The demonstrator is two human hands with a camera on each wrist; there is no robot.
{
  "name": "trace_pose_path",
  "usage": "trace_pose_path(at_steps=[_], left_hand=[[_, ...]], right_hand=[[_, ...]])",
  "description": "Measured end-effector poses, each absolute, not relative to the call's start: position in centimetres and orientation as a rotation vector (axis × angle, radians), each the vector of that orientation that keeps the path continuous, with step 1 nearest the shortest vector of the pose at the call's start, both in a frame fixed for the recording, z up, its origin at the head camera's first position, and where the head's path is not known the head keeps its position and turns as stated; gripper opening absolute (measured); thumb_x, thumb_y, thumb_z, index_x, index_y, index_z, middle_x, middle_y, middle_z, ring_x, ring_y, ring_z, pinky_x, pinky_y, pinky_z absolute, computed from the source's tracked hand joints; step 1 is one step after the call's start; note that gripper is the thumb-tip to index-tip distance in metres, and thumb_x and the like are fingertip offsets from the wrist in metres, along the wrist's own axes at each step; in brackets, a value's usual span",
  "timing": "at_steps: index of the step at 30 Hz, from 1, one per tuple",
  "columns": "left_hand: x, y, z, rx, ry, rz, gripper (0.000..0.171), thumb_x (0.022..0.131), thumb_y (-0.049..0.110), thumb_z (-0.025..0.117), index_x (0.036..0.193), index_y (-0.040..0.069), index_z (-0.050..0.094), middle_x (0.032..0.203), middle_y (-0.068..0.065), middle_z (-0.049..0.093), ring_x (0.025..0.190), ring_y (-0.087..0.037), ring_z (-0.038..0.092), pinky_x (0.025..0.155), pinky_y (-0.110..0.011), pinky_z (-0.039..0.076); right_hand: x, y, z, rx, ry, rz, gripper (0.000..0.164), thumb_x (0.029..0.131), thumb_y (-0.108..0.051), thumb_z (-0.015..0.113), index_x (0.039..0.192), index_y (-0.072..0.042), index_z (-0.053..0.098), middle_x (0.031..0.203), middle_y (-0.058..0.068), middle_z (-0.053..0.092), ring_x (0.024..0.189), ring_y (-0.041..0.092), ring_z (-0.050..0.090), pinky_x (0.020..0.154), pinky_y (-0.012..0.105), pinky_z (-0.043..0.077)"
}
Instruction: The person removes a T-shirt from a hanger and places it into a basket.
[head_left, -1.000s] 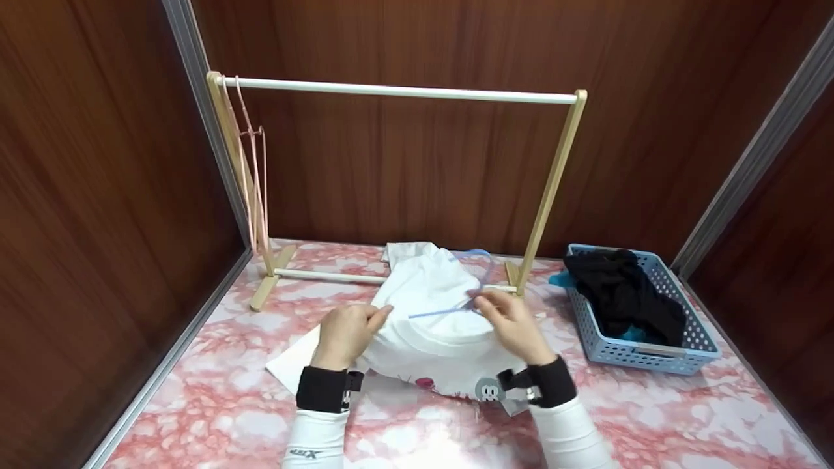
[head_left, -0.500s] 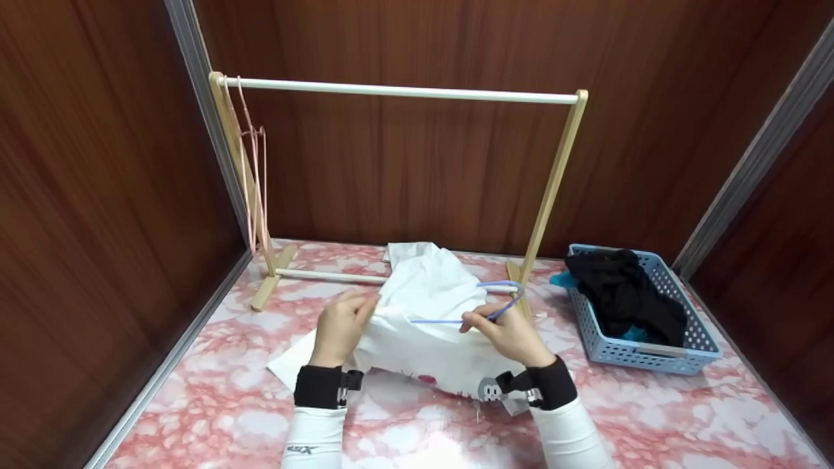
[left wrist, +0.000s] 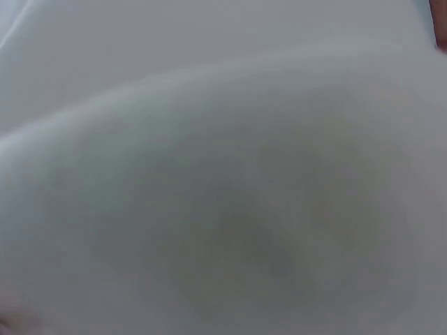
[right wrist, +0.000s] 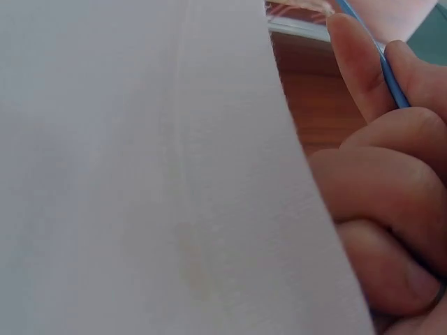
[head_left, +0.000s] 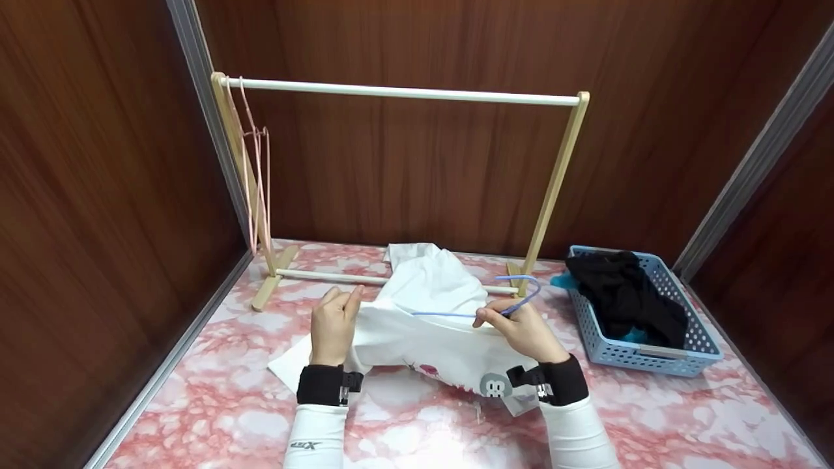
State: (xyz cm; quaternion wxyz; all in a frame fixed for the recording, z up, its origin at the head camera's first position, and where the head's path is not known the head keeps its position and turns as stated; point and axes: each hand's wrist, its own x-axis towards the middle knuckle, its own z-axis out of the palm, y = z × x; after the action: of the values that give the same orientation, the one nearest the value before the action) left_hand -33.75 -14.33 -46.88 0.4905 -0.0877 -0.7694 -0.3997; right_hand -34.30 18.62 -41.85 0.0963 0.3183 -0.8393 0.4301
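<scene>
A white T-shirt (head_left: 417, 342) with a printed front spreads across the tabletop in the head view. My left hand (head_left: 333, 330) pinches it near the collar, lifting the fabric there. With my right hand (head_left: 523, 333) I hold a blue clothes hanger (head_left: 449, 314) near its hook; one arm of it reaches left over the collar. Part of the hanger is hidden by the cloth. White fabric (left wrist: 223, 174) fills nearly all of the left wrist view. In the right wrist view the blue hanger (right wrist: 393, 78) passes between thumb and finger, beside the shirt (right wrist: 147, 167).
Behind the shirt stands a clothes rack (head_left: 404, 92) with pink hangers (head_left: 258, 189) at its left end. A blue basket (head_left: 651, 360) holding black clothing (head_left: 625, 296) sits at the right. Wooden panels (head_left: 417, 176) enclose the pink-marbled table (head_left: 241, 404).
My right hand has turned the hanger so its hook swings to the right and lower, and its arm lies at the collar. My left hand has drawn the shirt's collar leftward and up.
</scene>
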Motion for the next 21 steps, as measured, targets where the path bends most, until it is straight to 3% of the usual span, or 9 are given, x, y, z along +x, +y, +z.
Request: trace_pose_path(at_steps=[10, 12, 15, 17, 21], left_hand=[[-34.2, -14.5, -47.3, -0.174, -1.855, -0.984, 0.052, 0.094, 0.01, 0.073, 0.051, 0.007, 0.044, 0.059, -0.003, 0.038, 0.055, -0.002, 0.027, 0.05, -0.024, 0.028], [-34.3, -14.6, -47.6, -0.15, -1.871, -0.987, 0.052, 0.095, 0.01, 0.072, 0.052, 0.007, 0.043, 0.059, -0.003, 0.038, 0.055, -0.004, 0.027, 0.051, -0.025, 0.028], [-34.4, -14.5, -48.0, -0.122, -1.917, -1.011, 0.051, 0.096, 0.01, 0.071, 0.052, 0.007, 0.045, 0.061, -0.004, 0.044, 0.056, -0.006, 0.034, 0.053, -0.025, 0.033], [-34.5, -14.5, -48.4, -0.107, -1.973, -1.032, 0.051, 0.097, 0.011, 0.07, 0.053, 0.007, 0.045, 0.062, -0.006, 0.048, 0.056, -0.01, 0.037, 0.054, -0.025, 0.035], [-34.7, -14.1, -48.7, -0.086, -2.103, -1.071, 0.05, 0.1, 0.017, 0.067, 0.055, 0.006, 0.049, 0.065, -0.009, 0.054, 0.058, -0.016, 0.046, 0.055, -0.03, 0.039]], right_hand=[[-34.7, 20.1, -41.5, 0.898, -2.498, 1.27, 0.022, 0.103, -0.017, 0.062, 0.088, -0.012, 0.079, 0.094, 0.006, 0.075, 0.077, 0.004, 0.05, 0.069, 0.02, 0.039], [-34.7, 20.5, -41.4, 0.877, -2.457, 1.341, 0.022, 0.102, -0.012, 0.063, 0.087, -0.01, 0.078, 0.081, 0.006, 0.071, 0.069, 0.002, 0.047, 0.063, 0.019, 0.037], [-34.7, 21.1, -41.4, 0.854, -2.377, 1.428, 0.023, 0.101, -0.007, 0.062, 0.085, -0.01, 0.078, 0.06, -0.001, 0.052, 0.056, 0.0, 0.036, 0.053, 0.018, 0.029], [-34.8, 21.3, -41.4, 0.832, -2.328, 1.483, 0.024, 0.101, -0.005, 0.062, 0.084, -0.009, 0.077, 0.056, -0.005, 0.039, 0.051, 0.0, 0.03, 0.049, 0.019, 0.024], [-35.0, 21.8, -41.4, 0.761, -2.199, 1.616, 0.023, 0.103, -0.004, 0.058, 0.087, 0.001, 0.074, 0.058, -0.009, 0.041, 0.052, 0.0, 0.035, 0.05, 0.02, 0.026]])
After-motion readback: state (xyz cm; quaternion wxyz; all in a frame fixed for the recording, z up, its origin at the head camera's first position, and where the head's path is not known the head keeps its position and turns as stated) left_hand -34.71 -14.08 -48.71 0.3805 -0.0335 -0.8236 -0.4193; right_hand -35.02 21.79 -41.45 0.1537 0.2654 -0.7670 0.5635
